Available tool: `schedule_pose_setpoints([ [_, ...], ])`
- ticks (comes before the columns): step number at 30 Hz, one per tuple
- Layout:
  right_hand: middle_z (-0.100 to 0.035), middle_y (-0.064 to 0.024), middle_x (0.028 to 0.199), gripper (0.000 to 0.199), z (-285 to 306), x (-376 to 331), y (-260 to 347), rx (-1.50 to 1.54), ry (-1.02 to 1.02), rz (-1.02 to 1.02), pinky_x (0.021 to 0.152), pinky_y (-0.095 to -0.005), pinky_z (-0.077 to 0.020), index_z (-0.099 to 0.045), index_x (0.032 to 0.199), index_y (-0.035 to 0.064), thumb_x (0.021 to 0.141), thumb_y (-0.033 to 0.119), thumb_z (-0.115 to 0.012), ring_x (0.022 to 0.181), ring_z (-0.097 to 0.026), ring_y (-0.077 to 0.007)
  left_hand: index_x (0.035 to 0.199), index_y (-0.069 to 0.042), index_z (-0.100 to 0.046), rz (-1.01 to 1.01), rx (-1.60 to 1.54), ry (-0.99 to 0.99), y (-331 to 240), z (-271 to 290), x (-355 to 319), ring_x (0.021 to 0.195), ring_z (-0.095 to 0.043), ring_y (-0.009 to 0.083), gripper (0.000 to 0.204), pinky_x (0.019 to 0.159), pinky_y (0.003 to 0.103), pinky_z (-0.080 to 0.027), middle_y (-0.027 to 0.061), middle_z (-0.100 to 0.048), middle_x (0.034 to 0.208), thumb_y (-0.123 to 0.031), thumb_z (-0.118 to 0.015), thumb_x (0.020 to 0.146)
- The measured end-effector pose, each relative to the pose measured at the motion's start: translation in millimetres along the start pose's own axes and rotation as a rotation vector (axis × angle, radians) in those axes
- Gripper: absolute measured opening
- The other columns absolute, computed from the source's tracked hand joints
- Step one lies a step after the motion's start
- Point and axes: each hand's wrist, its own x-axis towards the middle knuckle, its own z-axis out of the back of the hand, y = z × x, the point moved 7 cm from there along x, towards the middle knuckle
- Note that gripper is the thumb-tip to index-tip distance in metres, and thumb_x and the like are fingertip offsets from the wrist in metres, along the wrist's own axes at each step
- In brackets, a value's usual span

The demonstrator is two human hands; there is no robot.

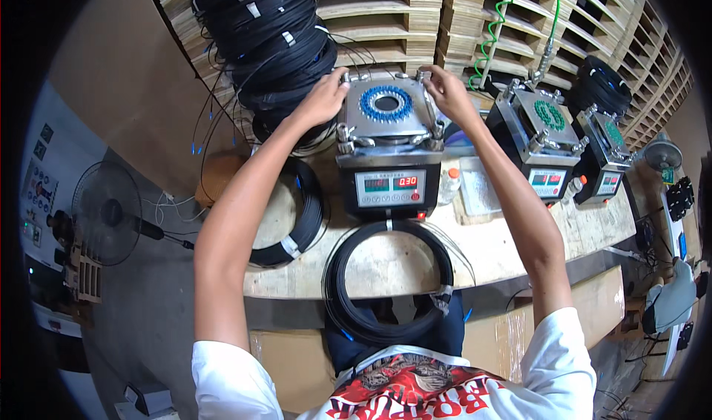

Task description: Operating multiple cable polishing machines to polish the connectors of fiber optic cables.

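Left hand (324, 97) and right hand (448, 90) grip opposite corners of the steel polishing fixture plate (387, 108): rigid, likely heavy, best held by corner clamps.

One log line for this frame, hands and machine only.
left hand: on left edge of machine top plate | right hand: on right edge | cable coil: lying at bench front
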Motion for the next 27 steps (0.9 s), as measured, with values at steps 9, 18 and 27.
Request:
schedule_pose_setpoints([
  [9, -0.066, -0.0095, 0.072, 0.018, 20, -163, 4, 0.322, 0.371, -0.257, 0.06, -0.0296, -0.0517, -0.066, 0.099, -0.0045, 0.086, -0.007, -0.054, 0.066, -0.065, -0.0131, 0.087, 0.004, -0.06, 0.184, -0.179, 0.029, -29, 20, -161, 0.06, -0.064, 0.0162, 0.013, 0.056, 0.033, -0.051, 0.0138, -0.063, 0.072, 0.007, -0.047, 0.091],
  [18, -0.07, -0.012, 0.079, 0.023, -63, -290, -50, 0.104, 0.56, -0.305, 0.066, -0.0334, -0.0543, -0.059, 0.101, 0.0003, 0.08, -0.002, -0.071, 0.074, -0.07, -0.0212, 0.099, -0.002, -0.069, 0.127, 0.079, 0.503, -21, -101, -271, 0.091, -0.067, 0.0409, 0.015, 0.08, 0.047, -0.054, 0.0216, -0.07, 0.094, -0.014, -0.061, 0.093],
  [27, -0.062, -0.0121, 0.062, 0.042, -61, -334, -38, 0.231, 0.717, -0.543, 0.047, -0.0343, -0.0473, -0.039, 0.113, 0.0045, 0.081, -0.009, -0.062, 0.053, -0.064, -0.021, 0.103, -0.002, -0.056, 0.358, -0.309, 0.417, 13, -126, -321, 0.075, -0.065, 0.0256, 0.015, 0.068, 0.04, -0.05, 0.0124, -0.064, 0.08, -0.005, -0.065, 0.091],
])
